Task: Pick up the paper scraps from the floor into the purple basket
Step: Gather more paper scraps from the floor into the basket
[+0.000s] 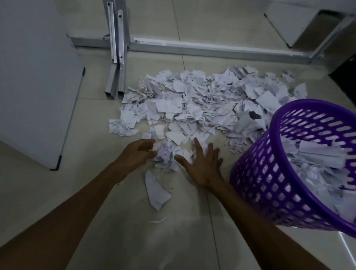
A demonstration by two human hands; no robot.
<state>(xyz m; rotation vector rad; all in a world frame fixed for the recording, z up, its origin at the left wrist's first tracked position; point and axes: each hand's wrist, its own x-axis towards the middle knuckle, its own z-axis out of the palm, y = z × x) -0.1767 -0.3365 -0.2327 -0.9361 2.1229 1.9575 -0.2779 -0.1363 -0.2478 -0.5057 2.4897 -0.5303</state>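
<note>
Forearms, two, bare, entering from the near edge and reaching toward the middle of the floor (44, 189), which is pale tile.

Paper scraps, main heap (195, 102): largest item, spread across the floor at centre and right, far of the hands and running up to the basket. Torn and crumpled white sheets. Judged very light, soft and limp, loose rather than bound; pieces will slip off one another and flutter if lifted carelessly. Not fragile.

Purple basket (274, 182): plastic, perforated wall, near right, appearing tilted in this wide-angle view, already partly filled with scraps.

White panel (30, 73): left, leaning or standing on edge; cannot tell which.

Metal frame (199, 48): grey, far side, one bar along the floor and uprights at left.

Small clump of scraps (167, 155): between the two hands, just near of the heap. Best taken by cupping from both sides and squeezing it into a wad.

Left hand (138, 153): fingers loosely curled, tips touching the clump's left side; no closed hold visible.

Right hand (202, 163): fingers straight and spread, flat toward the floor against the clump's right side, holding nothing.

Single torn sheet (156, 191): lying apart, near of the clump.
</note>
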